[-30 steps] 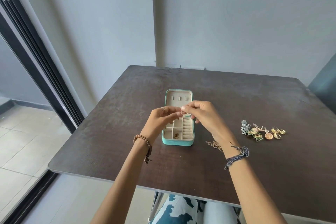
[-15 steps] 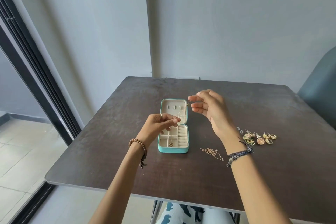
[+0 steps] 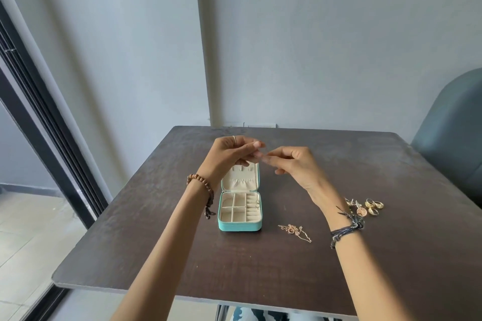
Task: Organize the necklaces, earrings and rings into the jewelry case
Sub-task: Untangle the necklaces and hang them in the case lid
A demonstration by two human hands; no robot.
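The teal jewelry case (image 3: 240,212) lies open on the dark desk (image 3: 391,164). Above its lid, the left hand (image 3: 229,155) and right hand (image 3: 292,164) meet, fingertips pinching something too small to see. A gold necklace (image 3: 294,230) lies just right of the case, and a pile of rings and earrings (image 3: 367,207) sits farther right.

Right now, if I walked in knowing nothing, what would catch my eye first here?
Probably the two hands meeting in mid-air, left hand and right hand pinching something too fine to make out, above the open turquoise jewelry case on the dark table. Next, the gold jewelry pile to the right, and a thin chain necklace beside the case.
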